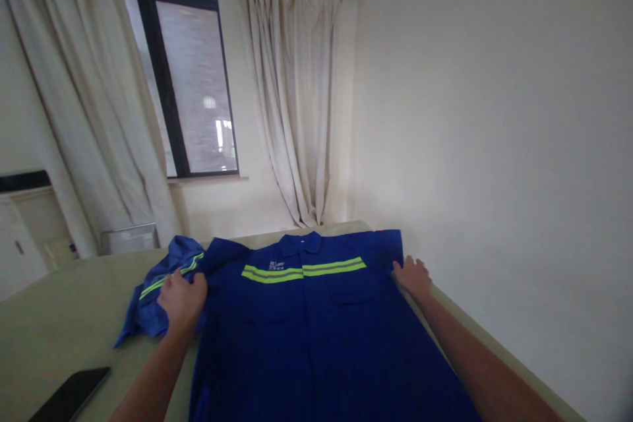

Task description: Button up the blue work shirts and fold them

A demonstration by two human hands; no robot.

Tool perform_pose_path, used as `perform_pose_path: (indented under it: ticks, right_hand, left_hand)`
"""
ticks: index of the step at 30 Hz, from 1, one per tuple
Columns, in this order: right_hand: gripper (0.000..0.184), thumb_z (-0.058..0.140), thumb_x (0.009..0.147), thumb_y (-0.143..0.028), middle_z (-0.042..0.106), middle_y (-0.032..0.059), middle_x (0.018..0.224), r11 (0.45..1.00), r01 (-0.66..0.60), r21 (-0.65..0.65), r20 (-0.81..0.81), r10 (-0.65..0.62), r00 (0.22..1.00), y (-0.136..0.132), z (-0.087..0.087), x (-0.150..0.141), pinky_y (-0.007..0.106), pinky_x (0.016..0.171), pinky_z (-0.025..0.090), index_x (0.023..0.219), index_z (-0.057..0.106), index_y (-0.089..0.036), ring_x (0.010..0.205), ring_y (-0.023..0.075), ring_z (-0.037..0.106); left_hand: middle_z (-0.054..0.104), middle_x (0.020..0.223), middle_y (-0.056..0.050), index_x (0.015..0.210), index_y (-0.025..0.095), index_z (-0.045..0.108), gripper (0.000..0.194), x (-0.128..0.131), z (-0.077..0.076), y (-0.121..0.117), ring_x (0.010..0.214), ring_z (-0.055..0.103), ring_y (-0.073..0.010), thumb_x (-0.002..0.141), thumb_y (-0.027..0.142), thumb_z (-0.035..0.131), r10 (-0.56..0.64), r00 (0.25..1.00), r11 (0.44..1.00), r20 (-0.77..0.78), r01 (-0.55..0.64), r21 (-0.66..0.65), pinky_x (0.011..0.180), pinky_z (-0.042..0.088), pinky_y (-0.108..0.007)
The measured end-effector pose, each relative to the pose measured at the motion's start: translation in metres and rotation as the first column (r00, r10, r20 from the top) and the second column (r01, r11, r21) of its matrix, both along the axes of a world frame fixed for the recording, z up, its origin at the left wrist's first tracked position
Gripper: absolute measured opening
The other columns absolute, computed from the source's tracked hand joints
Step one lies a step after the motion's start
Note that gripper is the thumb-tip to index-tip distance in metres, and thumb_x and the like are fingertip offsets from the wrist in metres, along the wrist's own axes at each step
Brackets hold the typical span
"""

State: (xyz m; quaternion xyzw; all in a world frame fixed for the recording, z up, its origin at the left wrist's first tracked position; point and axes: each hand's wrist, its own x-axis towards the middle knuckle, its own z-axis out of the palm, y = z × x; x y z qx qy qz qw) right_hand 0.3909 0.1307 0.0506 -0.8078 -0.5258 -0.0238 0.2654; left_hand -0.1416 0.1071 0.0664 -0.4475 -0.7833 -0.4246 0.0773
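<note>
A dark blue short-sleeved work shirt [306, 323] lies spread front up, collar at the far end, with a yellow-green reflective band across its chest. At the sleeve on the left is my left hand [182, 298], back up, its fingers loosely bent and its thumb apart, beside the cuff. Its fingers overlap a crumpled blue garment [151, 316] with a similar bright stripe. My right hand [414, 275] rests by the other sleeve, thumb against the cuff edge and fingers apart. The fingertips of my left hand are partly hidden.
Both garments lie on a pale green padded surface [64, 316], perhaps a bed. A black phone [72, 395] is at the near left. A plain wall [494, 145] runs close along the right. Curtains [297, 92] and a window [195, 86] stand beyond the far edge.
</note>
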Motion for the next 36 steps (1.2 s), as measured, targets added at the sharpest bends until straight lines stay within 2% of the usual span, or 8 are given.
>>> perform_pose_path:
  ticks: [3,6,10,14,22,28,31,36]
  right_hand:
    - [0.058,0.040,0.098,-0.031,0.035,0.0307,0.156,0.998,-0.067,0.021,0.043,0.066,0.997,-0.024,-0.004,-0.011,0.054,0.111,0.033,0.149,0.044,-0.004,0.142,0.0380,0.041]
    - [0.050,0.051,0.095,-0.046,0.047,0.0100,0.155,0.929,-0.368,-0.040,0.067,0.370,0.927,-0.070,-0.023,-0.064,0.038,0.117,0.032,0.140,0.059,-0.025,0.142,0.0259,0.043]
    - [0.065,0.044,0.094,-0.070,0.027,0.0052,0.166,0.679,-0.701,-0.219,-0.067,0.706,0.705,-0.138,-0.052,-0.146,0.065,0.118,0.018,0.153,0.037,-0.044,0.151,0.0365,0.025]
    - [0.069,0.050,0.090,-0.070,0.024,0.0069,0.166,0.645,-0.723,-0.247,-0.086,0.729,0.680,-0.150,-0.062,-0.184,0.075,0.115,0.002,0.153,0.034,-0.047,0.152,0.0422,0.015]
    - [0.058,0.045,0.095,-0.065,0.032,0.0084,0.164,0.651,-0.727,-0.219,-0.012,0.743,0.669,-0.061,-0.049,-0.200,0.069,0.117,0.006,0.149,0.043,-0.042,0.152,0.0345,0.021]
    - [0.056,0.045,0.096,-0.062,0.036,0.0088,0.162,0.660,-0.731,-0.173,0.020,0.745,0.667,-0.040,-0.058,-0.205,0.068,0.117,0.007,0.148,0.044,-0.041,0.151,0.0334,0.024]
    - [0.054,0.046,0.096,-0.059,0.038,0.0089,0.161,0.665,-0.727,-0.170,0.013,0.739,0.673,-0.037,-0.059,-0.206,0.067,0.117,0.007,0.147,0.046,-0.039,0.151,0.0331,0.025]
    - [0.049,0.049,0.097,-0.043,0.048,0.0120,0.153,0.681,-0.720,-0.135,0.029,0.729,0.684,-0.038,-0.043,-0.209,0.054,0.119,0.018,0.143,0.053,-0.027,0.144,0.0311,0.037]
  left_hand:
    - [0.049,0.148,-0.026,0.139,0.000,0.051,0.061,0.018,0.004,-0.025,0.141,0.044,-0.0367,0.094,0.037,0.033,-0.176,0.977,0.984,-0.124,0.173,-0.036,0.117,0.032,-0.056]
    - [0.058,0.146,-0.013,0.141,0.015,0.056,0.058,0.079,-0.024,-0.070,0.138,0.050,-0.0276,0.097,0.045,0.032,-0.677,0.723,0.715,-0.137,0.601,-0.357,0.119,0.035,-0.045]
    - [0.030,0.164,-0.012,0.153,0.027,0.041,0.069,0.152,-0.074,-0.116,0.151,0.023,-0.0435,0.090,0.055,0.046,-0.730,0.682,0.533,-0.052,0.520,-0.668,0.114,0.020,-0.074]
    - [0.019,0.166,-0.011,0.156,0.029,0.034,0.065,0.160,-0.093,-0.107,0.153,0.015,-0.0432,0.095,0.050,0.038,-0.701,0.699,0.602,-0.138,0.476,-0.641,0.112,0.009,-0.079]
    - [0.038,0.160,-0.013,0.151,0.022,0.046,0.055,0.155,-0.077,-0.045,0.148,0.033,-0.0379,0.098,0.033,0.035,-0.614,0.752,0.711,-0.241,0.393,-0.583,0.116,0.024,-0.067]
    - [0.073,0.121,-0.006,0.116,0.028,0.068,0.042,0.102,-0.060,-0.088,0.111,0.068,-0.0230,0.100,0.034,0.030,-0.627,0.771,0.732,-0.108,0.536,-0.421,0.099,0.050,-0.036]
    - [0.072,0.116,-0.011,0.112,0.024,0.065,0.042,0.038,-0.072,-0.123,0.104,0.069,-0.0269,0.099,0.040,0.028,-0.297,0.950,0.916,-0.096,0.256,-0.308,0.094,0.052,-0.040]
    - [0.062,0.136,-0.011,0.124,0.025,0.064,0.045,0.009,-0.093,-0.154,0.124,0.057,-0.0344,0.098,0.042,0.032,-0.192,0.961,0.881,-0.199,0.079,-0.467,0.102,0.045,-0.054]
